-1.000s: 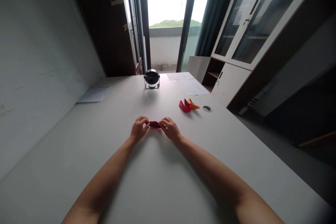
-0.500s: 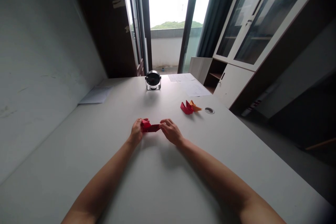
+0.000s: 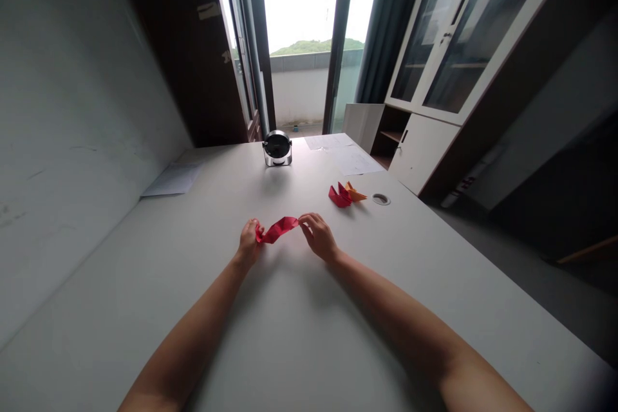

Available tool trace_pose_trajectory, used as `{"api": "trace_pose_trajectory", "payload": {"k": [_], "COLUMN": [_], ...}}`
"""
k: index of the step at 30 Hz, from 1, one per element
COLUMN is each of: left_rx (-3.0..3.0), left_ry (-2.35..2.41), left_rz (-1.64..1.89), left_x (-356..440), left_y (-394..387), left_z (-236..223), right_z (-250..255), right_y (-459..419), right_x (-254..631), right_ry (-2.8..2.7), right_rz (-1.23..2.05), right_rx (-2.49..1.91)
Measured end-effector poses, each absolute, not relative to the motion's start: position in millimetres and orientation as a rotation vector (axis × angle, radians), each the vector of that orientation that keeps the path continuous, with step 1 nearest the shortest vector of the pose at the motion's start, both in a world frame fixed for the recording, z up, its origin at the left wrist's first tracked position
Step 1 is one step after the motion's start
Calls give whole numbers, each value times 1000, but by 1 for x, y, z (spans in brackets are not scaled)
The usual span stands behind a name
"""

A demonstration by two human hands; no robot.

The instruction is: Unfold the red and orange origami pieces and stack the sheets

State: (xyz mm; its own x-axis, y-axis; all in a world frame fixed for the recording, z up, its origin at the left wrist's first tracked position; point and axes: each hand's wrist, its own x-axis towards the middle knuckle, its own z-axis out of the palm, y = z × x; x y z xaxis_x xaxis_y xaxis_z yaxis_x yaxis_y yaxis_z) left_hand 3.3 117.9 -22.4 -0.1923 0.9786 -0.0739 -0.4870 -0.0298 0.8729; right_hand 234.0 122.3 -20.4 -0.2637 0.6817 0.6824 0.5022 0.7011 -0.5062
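Note:
Between my hands stretches a creased strip of red paper (image 3: 280,230), wavy and partly unfolded, just above the white table (image 3: 284,335). Its left end is pinched in my left hand (image 3: 249,238), with the fingers closed round it. The fingertips of my right hand (image 3: 317,235) grip the other end, which rises a little higher. Beyond my right hand, a folded red paper piece (image 3: 340,197) rests on the table, touching or very close to a folded orange paper piece (image 3: 356,193).
A round black lamp-like device on a metal stand (image 3: 277,149) is at the far edge. Paper sheets (image 3: 360,161) lie at the back right, and another stack (image 3: 172,179) by the left wall. A cable hole (image 3: 381,199) is right of the folded pieces.
The red paper has been drawn out longer and now shows a lighter, wavy face. My right hand has shifted slightly away from the left. The view has turned a little.

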Motion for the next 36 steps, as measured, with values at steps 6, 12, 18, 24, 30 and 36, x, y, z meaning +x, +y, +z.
{"api": "trace_pose_trajectory", "payload": {"k": [6, 12, 18, 24, 30, 36], "left_rx": [936, 1193, 1111, 1067, 1099, 1138], "left_ry": [1057, 1118, 973, 934, 963, 978], "left_rz": [1443, 1072, 976, 871, 841, 889], "left_x": [3, 19, 23, 21, 24, 31], "left_y": [115, 101, 93, 91, 88, 85], "left_z": [-19, -13, -4, 3, 6, 2], "right_z": [-23, -19, -12, -9, -6, -5], "right_y": [121, 117, 111, 110, 110, 109], "right_x": [233, 230, 230, 231, 232, 233], "right_ry": [-1851, -1772, -1707, -1705, -1706, -1692], "right_rz": [326, 470, 374, 240, 185, 208], "right_rx": [-999, -962, -985, -1031, -1058, -1111]}}
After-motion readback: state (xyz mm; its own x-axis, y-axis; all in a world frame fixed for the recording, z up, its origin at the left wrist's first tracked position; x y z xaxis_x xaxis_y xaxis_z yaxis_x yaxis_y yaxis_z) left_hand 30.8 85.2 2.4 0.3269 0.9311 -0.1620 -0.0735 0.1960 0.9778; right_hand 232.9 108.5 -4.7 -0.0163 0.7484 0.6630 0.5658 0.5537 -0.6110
